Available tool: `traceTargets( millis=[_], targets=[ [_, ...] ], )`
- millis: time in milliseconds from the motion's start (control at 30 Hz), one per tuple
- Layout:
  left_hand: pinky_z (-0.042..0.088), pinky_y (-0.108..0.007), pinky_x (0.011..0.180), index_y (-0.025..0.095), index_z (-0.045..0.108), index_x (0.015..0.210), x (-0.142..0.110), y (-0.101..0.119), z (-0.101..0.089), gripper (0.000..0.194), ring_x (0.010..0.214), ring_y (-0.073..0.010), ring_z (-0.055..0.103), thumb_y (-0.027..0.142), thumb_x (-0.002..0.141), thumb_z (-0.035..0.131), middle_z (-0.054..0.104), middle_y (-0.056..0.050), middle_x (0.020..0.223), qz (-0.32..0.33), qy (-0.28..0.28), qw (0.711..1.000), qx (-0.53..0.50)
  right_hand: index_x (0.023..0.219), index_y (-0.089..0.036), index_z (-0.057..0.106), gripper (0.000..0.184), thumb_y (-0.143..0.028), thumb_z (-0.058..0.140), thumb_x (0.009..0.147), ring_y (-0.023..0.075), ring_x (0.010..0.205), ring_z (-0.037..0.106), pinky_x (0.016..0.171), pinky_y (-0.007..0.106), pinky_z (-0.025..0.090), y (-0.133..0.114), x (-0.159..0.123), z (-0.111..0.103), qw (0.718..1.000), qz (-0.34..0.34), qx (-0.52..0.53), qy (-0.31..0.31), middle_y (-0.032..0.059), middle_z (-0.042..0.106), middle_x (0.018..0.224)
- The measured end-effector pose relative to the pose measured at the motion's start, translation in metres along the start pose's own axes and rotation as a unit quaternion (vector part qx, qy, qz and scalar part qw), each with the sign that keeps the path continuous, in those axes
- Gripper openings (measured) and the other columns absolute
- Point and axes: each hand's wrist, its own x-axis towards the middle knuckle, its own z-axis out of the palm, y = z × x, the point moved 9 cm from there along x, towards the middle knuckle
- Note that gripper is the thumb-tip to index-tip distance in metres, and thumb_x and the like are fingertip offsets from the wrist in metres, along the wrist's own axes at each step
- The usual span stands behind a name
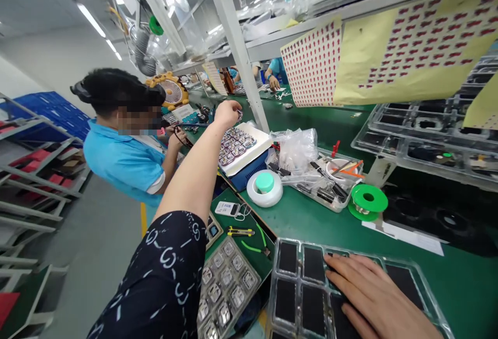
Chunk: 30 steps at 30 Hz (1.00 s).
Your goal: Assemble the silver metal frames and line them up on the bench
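My left hand (227, 115) is stretched far forward over a white tray (254, 160) filled with rows of small ring-shaped parts (236, 143). Its fingers are closed in a pinch around a small part (239, 116), whose kind is too small to make out. Below on the right, my right hand (363, 290) lies with fingers extended on a clear plastic tray (299, 277) of black rectangular pieces (313, 263). A second tray (254, 266), holding small square metallic parts (237, 295), sits beneath my left arm.
A co-worker in a blue shirt (116, 160) sits at the left. Along the green bench stand a white tape roll (268, 199), a green solder spool (369, 201) and a cluttered bin (332, 201). Green-handled cutters (257, 245) and a yellow utility knife (240, 231) lie nearer. A metal post (237, 43) rises behind.
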Motion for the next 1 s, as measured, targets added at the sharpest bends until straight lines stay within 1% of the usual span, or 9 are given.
traceTargets(
  millis=[100, 167, 300, 433, 600, 667, 767, 833, 1000],
  targets=[
    [0.049, -0.035, 0.098, 0.011, 0.08, 0.111, 0.013, -0.008, 0.026, 0.038, 0.1, -0.0243, 0.068, 0.004, 0.078, 0.063, 0.077, -0.012, 0.105, -0.007, -0.049, 0.999, 0.008, 0.162, -0.026, 0.049, 0.067, -0.027, 0.063, 0.096, 0.0291, 0.128, 0.07, 0.095, 0.048, 0.069, -0.001, 0.002, -0.003, 1.0, -0.008, -0.015, 0.013, 0.0017, 0.062, 0.153],
    [0.05, -0.035, 0.097, 0.012, 0.08, 0.111, 0.018, -0.015, 0.039, 0.04, 0.099, -0.0247, 0.068, 0.004, 0.075, 0.066, 0.078, -0.012, 0.106, -0.009, -0.068, 0.998, 0.014, 0.163, -0.024, 0.048, 0.069, -0.024, 0.062, 0.095, 0.028, 0.126, 0.072, 0.093, 0.047, 0.07, -0.003, 0.003, -0.004, 0.999, -0.019, -0.027, 0.019, 0.0022, 0.061, 0.153],
    [0.052, -0.034, 0.096, 0.013, 0.081, 0.107, 0.025, -0.028, 0.054, 0.038, 0.096, -0.0252, 0.069, 0.005, 0.072, 0.069, 0.078, -0.011, 0.1, -0.015, -0.084, 0.996, 0.023, 0.16, -0.026, 0.052, 0.067, -0.021, 0.062, 0.093, 0.027, 0.126, 0.072, 0.094, 0.046, 0.07, -0.001, 0.006, -0.002, 0.999, -0.022, -0.028, 0.022, -0.0001, 0.061, 0.154],
    [0.051, -0.035, 0.096, 0.013, 0.082, 0.1, 0.025, -0.043, 0.065, 0.034, 0.094, -0.025, 0.068, 0.004, 0.07, 0.069, 0.077, -0.01, 0.09, -0.035, -0.089, 0.995, 0.028, 0.156, -0.026, 0.057, 0.064, -0.02, 0.062, 0.093, 0.026, 0.127, 0.071, 0.096, 0.043, 0.068, 0.0, 0.005, -0.001, 0.999, -0.019, -0.022, 0.019, -0.0004, 0.061, 0.154],
    [0.05, -0.034, 0.102, 0.014, 0.081, 0.094, 0.026, -0.057, 0.067, 0.029, 0.099, -0.0259, 0.068, 0.005, 0.069, 0.069, 0.078, -0.01, 0.092, -0.057, -0.094, 0.994, 0.025, 0.16, -0.03, 0.052, 0.068, -0.019, 0.062, 0.094, 0.0264, 0.129, 0.069, 0.101, 0.043, 0.066, 0.003, 0.005, -0.003, 1.0, 0.008, 0.012, 0.017, -0.0007, 0.061, 0.154],
    [0.05, -0.033, 0.103, 0.015, 0.08, 0.091, 0.026, -0.059, 0.066, 0.028, 0.102, -0.0272, 0.069, 0.005, 0.067, 0.071, 0.079, -0.01, 0.095, -0.06, -0.102, 0.993, 0.02, 0.16, -0.028, 0.053, 0.067, -0.018, 0.061, 0.094, 0.0259, 0.129, 0.07, 0.101, 0.042, 0.065, 0.002, 0.007, -0.003, 1.0, 0.004, 0.007, 0.009, 0.0003, 0.062, 0.153],
    [0.05, -0.033, 0.105, 0.016, 0.079, 0.088, 0.025, -0.059, 0.064, 0.027, 0.105, -0.0288, 0.07, 0.006, 0.065, 0.072, 0.079, -0.01, 0.1, -0.061, -0.112, 0.992, 0.01, 0.155, -0.025, 0.059, 0.062, -0.019, 0.061, 0.093, 0.0252, 0.127, 0.071, 0.1, 0.04, 0.065, 0.0, 0.008, -0.004, 1.0, -0.003, -0.015, -0.001, 0.0013, 0.064, 0.152],
    [0.05, -0.034, 0.105, 0.017, 0.078, 0.088, 0.024, -0.057, 0.063, 0.026, 0.105, -0.0291, 0.071, 0.006, 0.065, 0.072, 0.079, -0.011, 0.102, -0.063, -0.113, 0.992, 0.003, 0.153, -0.025, 0.061, 0.06, -0.02, 0.061, 0.093, 0.0254, 0.127, 0.071, 0.1, 0.039, 0.065, 0.0, 0.008, -0.004, 1.0, -0.001, -0.013, -0.003, 0.0012, 0.064, 0.151],
    [0.05, -0.037, 0.107, 0.016, 0.078, 0.088, 0.023, -0.056, 0.055, 0.026, 0.104, -0.0289, 0.071, 0.006, 0.066, 0.07, 0.079, -0.013, 0.103, -0.074, -0.097, 0.992, -0.015, 0.153, -0.024, 0.061, 0.06, -0.019, 0.061, 0.093, 0.0257, 0.129, 0.07, 0.102, 0.04, 0.064, -0.001, 0.01, -0.006, 1.0, 0.0, -0.014, -0.005, 0.0024, 0.064, 0.151]
  ],
)
